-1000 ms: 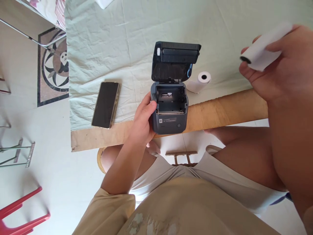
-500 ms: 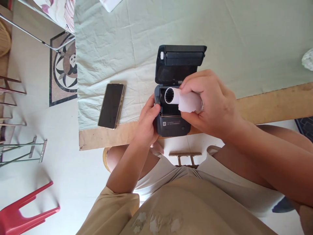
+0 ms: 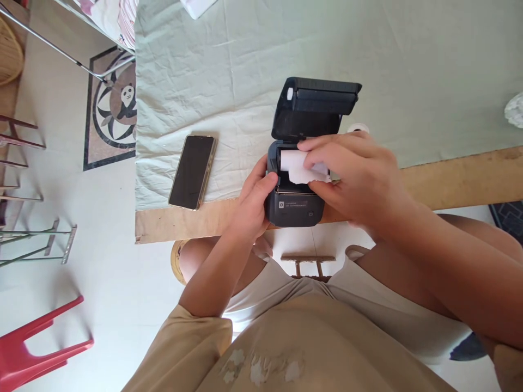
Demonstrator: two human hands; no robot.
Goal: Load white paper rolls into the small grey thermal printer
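Note:
A small black label printer (image 3: 295, 210) sits at the table's front edge with its lid (image 3: 314, 106) raised. My left hand (image 3: 255, 198) grips the printer's left side, thumb along the rim. In the printer's open bay lies a white paper roll (image 3: 295, 161), its torn loose end hanging toward the front. My right hand (image 3: 355, 174) has its fingers on the roll's right part, thumb under the loose paper. The roll's right end is hidden by that hand.
A dark phone (image 3: 193, 172) lies on the green cloth (image 3: 245, 71) to the left. Behind my right hand a round white item (image 3: 358, 128) partly shows. A white textured object (image 3: 514, 110) is at the far right. A red stool (image 3: 41, 343) stands on the floor at lower left.
My right hand has lowered the paper roll into the printer's bay; its hollow core end no longer faces up. The printer and left hand appear slightly farther right in view.

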